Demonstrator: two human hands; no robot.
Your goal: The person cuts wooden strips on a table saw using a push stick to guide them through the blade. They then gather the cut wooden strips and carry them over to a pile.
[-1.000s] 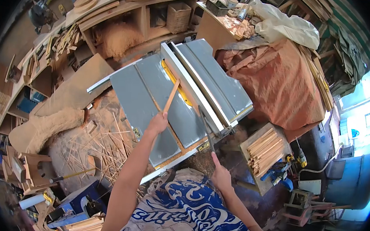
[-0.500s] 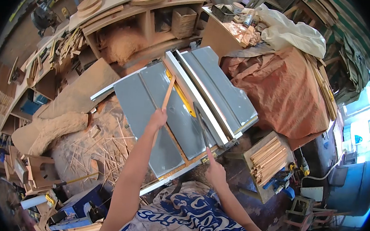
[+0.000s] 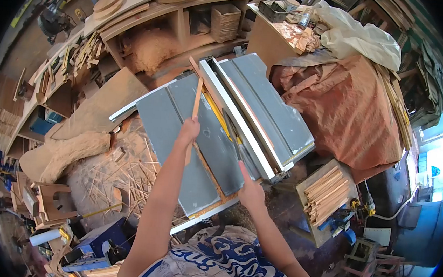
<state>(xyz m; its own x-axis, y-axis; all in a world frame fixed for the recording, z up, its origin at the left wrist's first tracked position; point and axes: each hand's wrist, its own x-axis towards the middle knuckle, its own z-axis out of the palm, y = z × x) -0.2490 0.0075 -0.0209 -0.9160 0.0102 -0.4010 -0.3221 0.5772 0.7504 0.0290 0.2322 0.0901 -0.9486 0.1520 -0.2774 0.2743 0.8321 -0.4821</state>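
A grey table saw (image 3: 175,103) with a yellow throat plate (image 3: 214,108) and a pale metal fence (image 3: 241,122) lies before me. My left hand (image 3: 190,131) is closed round a thin wooden stick (image 3: 198,97), which slants across the tabletop to the left of the throat plate. Its tip reaches a reddish wood strip (image 3: 196,68) that sticks out past the far end beside the fence. My right hand (image 3: 252,194), over the near edge, grips a long dark push stick (image 3: 231,134). That stick's far tip lies over the throat plate. The blade itself I cannot make out.
A bundle of cut wood strips (image 3: 327,191) sits on a stand at the right. Orange-brown cloth (image 3: 343,111) covers a pile beyond it. Scrap slivers (image 3: 119,182) litter the floor at left. Shelving with sawdust (image 3: 153,50) stands behind the saw.
My right hand has pushed the dark stick forward along the fence. My left hand has moved slightly away from me. The wood strip now pokes out beyond the far end.
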